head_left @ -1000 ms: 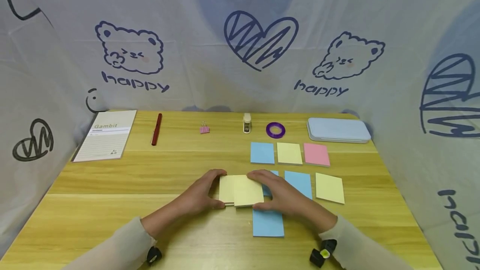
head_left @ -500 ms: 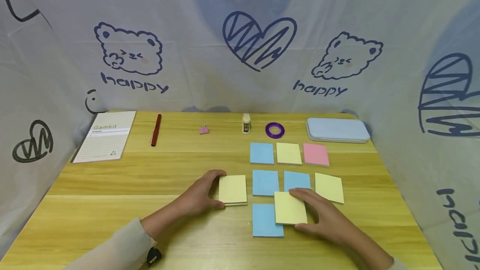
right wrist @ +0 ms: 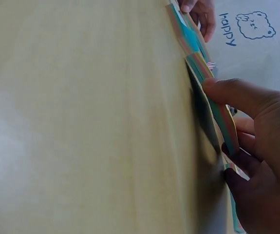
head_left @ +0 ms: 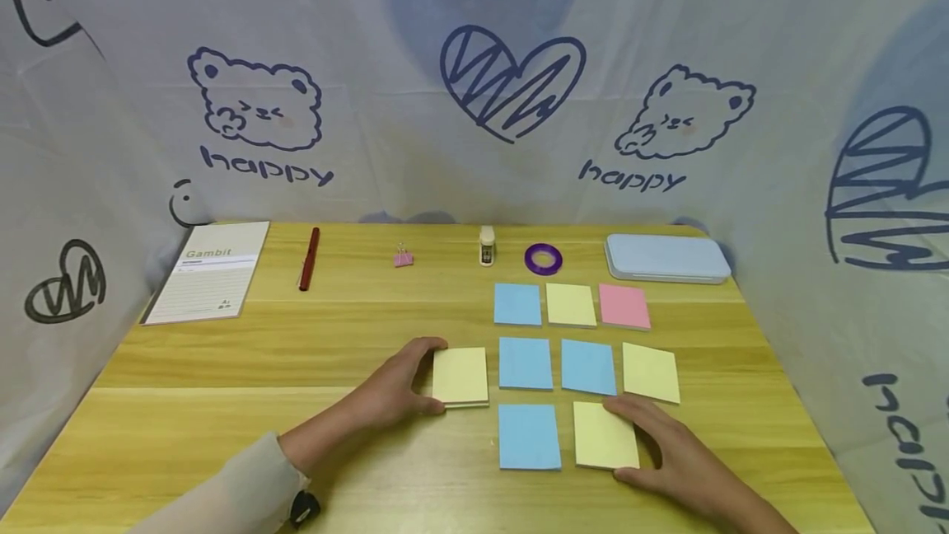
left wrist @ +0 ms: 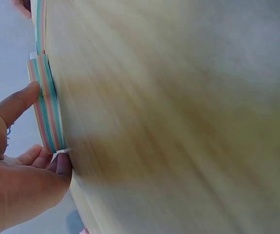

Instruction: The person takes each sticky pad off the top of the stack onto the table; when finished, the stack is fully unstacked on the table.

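My left hand (head_left: pixel 396 386) grips a yellow-topped sticky note stack (head_left: pixel 460 376) between thumb and fingers near the table's middle. Its striped pink, yellow and green-blue side (left wrist: pixel 47 105) shows in the left wrist view. My right hand (head_left: pixel 678 460) pinches another yellow-topped sticky note pad (head_left: pixel 604 435) at its right edge. In the right wrist view a shadowed gap shows beneath this pad (right wrist: pixel 221 117), so it sits tilted or just off the table. Left of it lies a blue pad (head_left: pixel 530 437). Behind are two blue pads (head_left: pixel 525 363) and a yellow pad (head_left: pixel 651 372).
Farther back lie blue, yellow and pink pads (head_left: pixel 624 306). Along the rear stand a notebook (head_left: pixel 208 270), red pen (head_left: pixel 310 259), pink binder clip (head_left: pixel 403 258), small white bottle (head_left: pixel 486 245), purple tape roll (head_left: pixel 544 259) and pale blue case (head_left: pixel 667 258). Printed cloth (head_left: pixel 474 163) encloses the table.
My right hand has carried the yellow pad off the left stack, rightward and toward the front, to the right of the front blue pad. The left hand stays in place.
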`<move>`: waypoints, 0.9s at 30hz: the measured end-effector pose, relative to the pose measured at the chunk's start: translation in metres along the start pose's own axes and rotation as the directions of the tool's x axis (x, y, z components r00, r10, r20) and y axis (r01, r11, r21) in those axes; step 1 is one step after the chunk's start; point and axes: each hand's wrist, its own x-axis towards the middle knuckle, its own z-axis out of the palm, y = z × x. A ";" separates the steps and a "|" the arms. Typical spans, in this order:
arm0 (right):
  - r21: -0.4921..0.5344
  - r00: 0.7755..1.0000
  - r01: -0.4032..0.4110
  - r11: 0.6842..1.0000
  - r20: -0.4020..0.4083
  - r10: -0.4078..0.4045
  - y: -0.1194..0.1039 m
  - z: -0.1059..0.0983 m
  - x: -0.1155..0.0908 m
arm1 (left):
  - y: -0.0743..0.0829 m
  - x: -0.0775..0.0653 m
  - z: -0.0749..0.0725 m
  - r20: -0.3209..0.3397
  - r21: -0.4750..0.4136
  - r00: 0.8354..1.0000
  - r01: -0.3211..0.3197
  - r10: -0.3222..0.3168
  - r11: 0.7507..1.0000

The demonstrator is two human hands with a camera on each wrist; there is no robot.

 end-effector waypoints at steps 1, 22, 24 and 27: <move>-0.003 1.000 0.001 1.000 0.005 -0.001 0.000 0.001 -0.001 | 0.000 0.000 0.000 -0.001 0.000 1.000 0.000 0.000 1.000; 0.008 0.994 0.099 0.995 0.037 -0.099 -0.022 -0.016 0.031 | 0.000 0.001 -0.002 0.010 0.009 1.000 -0.008 0.008 1.000; 0.029 0.991 0.125 0.992 0.047 -0.126 -0.026 -0.016 0.044 | -0.001 0.002 -0.002 0.014 0.016 1.000 -0.013 0.013 1.000; 0.089 0.987 0.128 0.988 0.090 -0.136 -0.033 -0.013 0.065 | -0.001 0.002 -0.003 0.015 0.027 1.000 -0.023 0.023 0.999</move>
